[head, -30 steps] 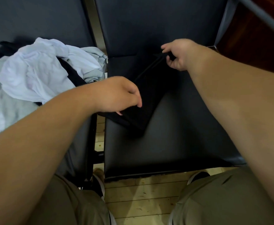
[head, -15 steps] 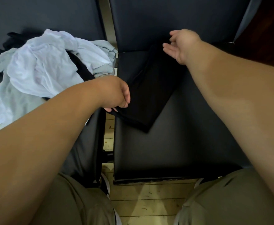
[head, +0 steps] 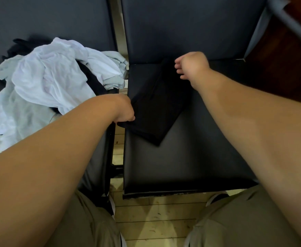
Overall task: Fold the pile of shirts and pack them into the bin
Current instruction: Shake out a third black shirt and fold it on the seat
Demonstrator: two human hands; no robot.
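Single head view — steeply down, close over seat

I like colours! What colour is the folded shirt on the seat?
The folded shirt is black; the head view shows it.

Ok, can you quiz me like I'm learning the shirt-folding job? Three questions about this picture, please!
1. True or false: the folded black shirt lies on the black padded seat.
2. Which hand grips that shirt's near corner? A) left B) right C) both
3. Fill the gap: the crumpled pile of pale blue-white shirts sits on the black shirt's ____ side.

Key: 1 true. 2 A: the left hand grips it, while the right hand, near the far edge, holds nothing. 3 left.
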